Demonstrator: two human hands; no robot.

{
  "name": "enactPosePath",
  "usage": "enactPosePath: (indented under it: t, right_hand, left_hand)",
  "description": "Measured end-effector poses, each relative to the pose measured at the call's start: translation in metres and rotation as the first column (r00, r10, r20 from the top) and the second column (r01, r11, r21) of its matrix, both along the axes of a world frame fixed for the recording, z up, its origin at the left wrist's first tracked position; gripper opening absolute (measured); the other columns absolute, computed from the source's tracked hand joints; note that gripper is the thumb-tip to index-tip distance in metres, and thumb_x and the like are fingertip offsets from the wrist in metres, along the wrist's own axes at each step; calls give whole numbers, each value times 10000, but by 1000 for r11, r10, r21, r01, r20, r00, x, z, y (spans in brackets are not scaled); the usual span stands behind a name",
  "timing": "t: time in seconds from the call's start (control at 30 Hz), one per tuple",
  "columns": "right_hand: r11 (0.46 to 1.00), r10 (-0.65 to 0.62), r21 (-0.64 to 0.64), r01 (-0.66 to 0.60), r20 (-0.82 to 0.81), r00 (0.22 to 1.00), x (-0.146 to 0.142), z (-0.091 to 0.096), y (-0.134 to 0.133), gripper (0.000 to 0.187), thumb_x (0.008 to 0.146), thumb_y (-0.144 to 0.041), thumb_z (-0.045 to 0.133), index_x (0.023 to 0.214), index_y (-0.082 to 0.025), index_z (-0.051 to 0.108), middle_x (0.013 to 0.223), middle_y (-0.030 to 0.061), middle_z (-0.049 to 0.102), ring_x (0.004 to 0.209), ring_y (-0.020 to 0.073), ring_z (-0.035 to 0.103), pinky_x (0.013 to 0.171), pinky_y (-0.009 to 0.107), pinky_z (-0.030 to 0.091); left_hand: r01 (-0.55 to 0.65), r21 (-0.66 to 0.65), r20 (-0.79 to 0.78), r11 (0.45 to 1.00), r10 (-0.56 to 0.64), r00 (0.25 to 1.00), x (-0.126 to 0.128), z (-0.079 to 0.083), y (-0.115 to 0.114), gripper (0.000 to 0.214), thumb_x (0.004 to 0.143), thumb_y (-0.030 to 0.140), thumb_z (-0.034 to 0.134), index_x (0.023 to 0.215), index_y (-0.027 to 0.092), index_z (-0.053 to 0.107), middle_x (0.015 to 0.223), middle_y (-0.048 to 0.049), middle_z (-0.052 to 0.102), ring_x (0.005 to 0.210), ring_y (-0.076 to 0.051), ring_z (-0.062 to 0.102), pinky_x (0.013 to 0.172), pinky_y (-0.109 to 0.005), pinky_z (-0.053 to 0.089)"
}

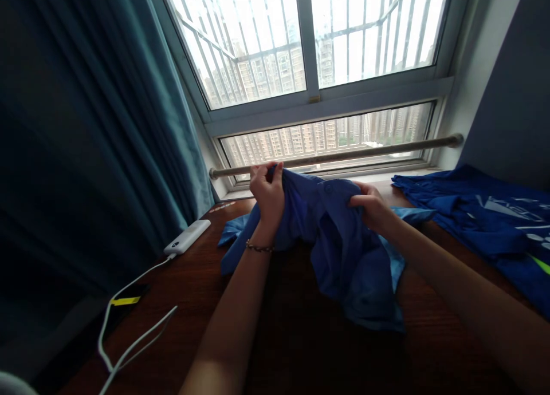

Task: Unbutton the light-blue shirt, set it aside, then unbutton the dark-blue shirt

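Note:
A blue garment [344,240], rumpled and possibly a shirt, hangs between my two hands over the dark wooden table [296,338]. My left hand [268,192] pinches its upper left edge, the fingertips raised near the window rail. On the other side my right hand [372,205] grips the upper right edge between thumb and fingers. Cloth droops in loose folds below, its lower right part close to the tabletop. Lighter blue cloth [234,229] lies on the table behind it, partly hidden; whether it belongs to the same garment I cannot tell.
A darker blue printed garment [485,217] lies at the right. To the left sit a white power bank [188,237] with a white cable [107,320] and a yellow strip [126,301]. A metal rail [365,153] crosses before the window; a blue curtain [129,109] hangs left.

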State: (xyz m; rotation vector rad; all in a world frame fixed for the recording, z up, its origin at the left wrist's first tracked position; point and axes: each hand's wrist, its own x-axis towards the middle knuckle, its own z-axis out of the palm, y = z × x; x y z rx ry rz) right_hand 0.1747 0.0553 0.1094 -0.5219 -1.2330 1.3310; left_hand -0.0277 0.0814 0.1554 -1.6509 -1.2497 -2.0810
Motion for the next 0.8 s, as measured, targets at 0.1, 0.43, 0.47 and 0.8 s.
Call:
enactPosePath:
  t: [0.1, 0.43, 0.47, 0.8]
  right_hand:
    - [999, 5, -51, -5, 1, 1000, 0, -13, 12, 336, 481, -91, 508, 792, -165, 609, 638, -29, 564, 499, 109, 477, 464, 203, 392]
    - [983, -148, -74, 168, 221, 964, -1, -43, 32, 324, 487, -144, 470, 808, -176, 506, 588, -42, 520, 524, 138, 501, 489, 234, 418]
    - [983, -156, -56, 175, 251, 955, -1, -44, 32, 329, 493, -154, 467, 820, -176, 500, 595, -41, 517, 527, 138, 501, 494, 237, 422]
    - [655, -751, 474, 589, 493, 439, 3, -50, 37, 540, 582, -243, 551, 1101, -132, 452, 1011, 111, 520, 833, 226, 520, 727, 352, 437]
  left_hand:
    - [13, -253, -133, 967, -48, 990, -6, -19, 25, 116, 765, 258, 584, 805, 158, 627, 773, -35, 561, 710, -140, 543, 698, -264, 439]
    - [459, -751, 119, 475, -586, 801, 19, -38, 18, 213, 698, 285, 658, 799, 123, 565, 721, -58, 600, 603, -144, 581, 547, -259, 457]
    - [522, -760, 198, 387, -626, 754, 24, -38, 15, 237, 664, 272, 691, 796, 122, 563, 693, -45, 597, 572, -134, 574, 521, -246, 448]
    - [786, -609, 623, 110, -547, 559, 34, -52, 12, 267, 538, 120, 762, 730, 125, 577, 620, 9, 585, 555, -96, 568, 567, -228, 466]
